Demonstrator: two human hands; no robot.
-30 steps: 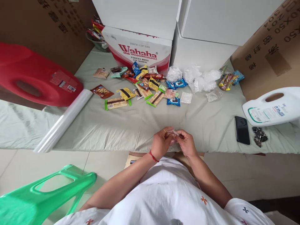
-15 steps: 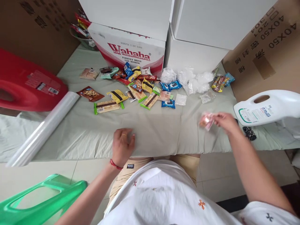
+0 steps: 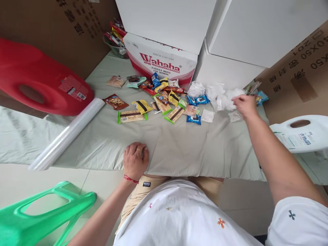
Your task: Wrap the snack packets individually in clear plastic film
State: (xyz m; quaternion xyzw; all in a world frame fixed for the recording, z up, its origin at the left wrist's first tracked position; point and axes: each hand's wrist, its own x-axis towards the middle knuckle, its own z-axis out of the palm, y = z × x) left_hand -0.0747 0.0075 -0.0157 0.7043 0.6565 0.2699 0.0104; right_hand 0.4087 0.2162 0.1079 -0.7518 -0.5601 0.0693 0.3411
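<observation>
My left hand rests at the front edge of the cloth-covered table, its fingers curled in; nothing shows in it. Farther right, my right hand reaches over the crumpled clear plastic bags, fingers pinched together. Whatever they hold, if anything, is hidden. Right behind this hand lie several snack wrappers, among them a blue packet. A small clear packet lies just below the fingers. Left of the bags spreads a pile of snacks: blue packets, a yellow packet, a biscuit bar and a brown cookie packet.
A Wahaba-style printed water carton and white boxes stand at the back. On the left are a red jug, a plastic film roll and a green stool. A white jug lies at right.
My right hand has moved away from me to the plastic bags; the pinkish packet it held is out of sight. My left hand stays at the table edge, its fingers more tucked in.
</observation>
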